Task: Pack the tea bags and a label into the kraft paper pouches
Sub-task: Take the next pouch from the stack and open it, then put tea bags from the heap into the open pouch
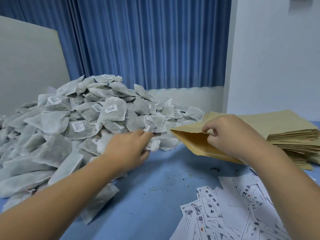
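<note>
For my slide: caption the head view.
Left hand grabs tea bags from the pile; right hand holds a pouch open.

Pleated blue curtain (152, 42) spanning the back and ending above a pale ledge (187, 97), with a plain white wall (273, 58) at right, a pale flat board (29, 66) at left, and a crumb-speckled blue tabletop (152, 196) in the foreground under soft, even light.

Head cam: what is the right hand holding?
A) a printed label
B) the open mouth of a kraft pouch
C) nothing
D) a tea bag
B: the right hand pinches the upper edge of the kraft pouch, its mouth open; the left hand grips tea bags.
</note>
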### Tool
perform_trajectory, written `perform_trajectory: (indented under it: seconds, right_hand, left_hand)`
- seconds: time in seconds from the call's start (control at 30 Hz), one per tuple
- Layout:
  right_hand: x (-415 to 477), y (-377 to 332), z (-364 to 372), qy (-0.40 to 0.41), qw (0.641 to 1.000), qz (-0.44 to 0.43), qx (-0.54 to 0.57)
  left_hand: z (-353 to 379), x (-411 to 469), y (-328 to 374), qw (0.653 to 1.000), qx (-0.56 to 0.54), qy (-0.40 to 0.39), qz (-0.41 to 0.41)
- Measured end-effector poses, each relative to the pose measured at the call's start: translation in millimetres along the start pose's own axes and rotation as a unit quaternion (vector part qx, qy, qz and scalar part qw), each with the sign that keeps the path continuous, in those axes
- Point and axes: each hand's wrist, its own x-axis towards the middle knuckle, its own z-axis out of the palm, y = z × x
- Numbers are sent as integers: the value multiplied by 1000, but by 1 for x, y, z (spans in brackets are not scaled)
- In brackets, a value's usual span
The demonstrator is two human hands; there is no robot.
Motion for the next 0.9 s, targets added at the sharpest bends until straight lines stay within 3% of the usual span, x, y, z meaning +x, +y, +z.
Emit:
perform_trajectory:
  seconds: [0.1, 0.2, 0.3, 0.4, 0.63, 0.73, 0.9]
  right_hand:
    - [0, 4, -2, 7, 1000, 6, 11]
    - [-1, 6, -1, 8, 1000, 8, 17]
    - [-1, 7, 0, 6, 1000, 4, 19]
    - [0, 9, 2, 3, 1000, 3, 20]
    - [1, 10, 5, -13, 999, 7, 32]
    - [-1, 11, 6, -16, 999, 7, 29]
    - [1, 13, 3, -10, 1000, 7, 26]
  left_hand:
    - [12, -16, 27, 996, 26, -72, 40]
    - [21, -26, 38, 983, -58, -170, 30]
    - [22, -26, 35, 921, -193, -336, 40]
    - [20, -21, 25, 880, -246, -403, 46]
    - [33, -21, 28, 923, -280, -265, 9]
    - [26, -25, 33, 961, -193, -194, 32]
    - [-10, -20, 44, 981, -172, 51, 71]
